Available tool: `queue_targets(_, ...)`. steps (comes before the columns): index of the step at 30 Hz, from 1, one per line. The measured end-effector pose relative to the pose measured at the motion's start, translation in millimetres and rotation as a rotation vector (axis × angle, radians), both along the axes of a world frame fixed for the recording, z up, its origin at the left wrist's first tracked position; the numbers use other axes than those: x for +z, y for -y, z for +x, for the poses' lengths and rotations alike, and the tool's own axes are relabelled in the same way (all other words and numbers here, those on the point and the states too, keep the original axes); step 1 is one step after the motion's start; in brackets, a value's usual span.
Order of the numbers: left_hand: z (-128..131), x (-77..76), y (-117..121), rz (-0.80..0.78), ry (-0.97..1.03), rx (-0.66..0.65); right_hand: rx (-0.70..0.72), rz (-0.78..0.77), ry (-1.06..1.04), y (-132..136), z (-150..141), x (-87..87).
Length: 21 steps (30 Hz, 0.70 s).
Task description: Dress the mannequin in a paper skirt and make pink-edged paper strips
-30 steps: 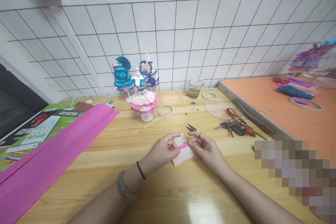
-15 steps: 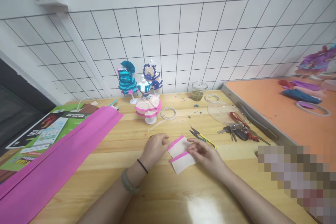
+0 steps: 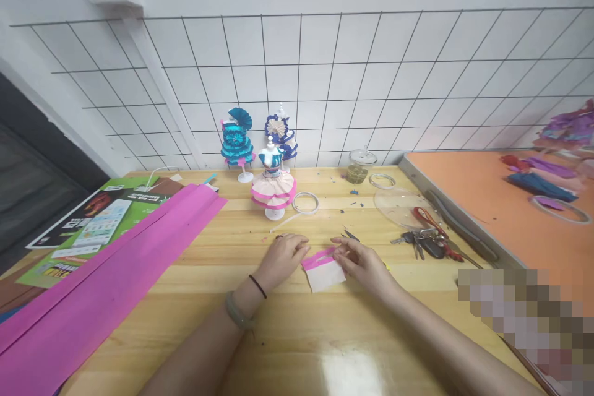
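Fingers of the right hand (image 3: 370, 270), nearly together, pinched the pink-edged paper (image 3: 326, 278); those of the left hand (image 3: 281, 257) were slightly parted, holding nothing. It was between the 2 hands' fingers.

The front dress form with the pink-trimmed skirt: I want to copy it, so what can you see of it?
The front dress form stands upright on its round white base on the wooden table. A white knob tops the neck; the bodice is teal and white. The flared, pale skirt has bright pink bands and looks like crinkled paper. A white ring lies beside it; whether they touch is unclear. Neither the left hand nor the right hand touches it.
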State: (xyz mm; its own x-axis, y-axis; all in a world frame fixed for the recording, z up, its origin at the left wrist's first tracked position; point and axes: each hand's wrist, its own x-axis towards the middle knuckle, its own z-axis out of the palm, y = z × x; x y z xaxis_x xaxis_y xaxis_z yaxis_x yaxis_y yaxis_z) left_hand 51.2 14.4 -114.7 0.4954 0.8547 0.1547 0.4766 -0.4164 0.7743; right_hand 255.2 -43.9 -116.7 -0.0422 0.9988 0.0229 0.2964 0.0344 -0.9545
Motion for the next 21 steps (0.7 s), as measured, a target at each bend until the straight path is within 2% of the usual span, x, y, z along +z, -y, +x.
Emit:
queue_targets(6, -1, -2.0, -2, -0.028, 0.042, 0.022, 0.016, -0.005, 0.094, -17, -3, -7.7)
queue_targets(14, 2, -9.4, 1, 0.111, -0.125, 0.005, 0.082, 0.024, 0.259, -17, -4, -3.7)
queue_targets(21, 2, -9.4, 2, 0.132, -0.173, -0.003, 0.09, 0.134, 0.431, -22, 1, -2.2)
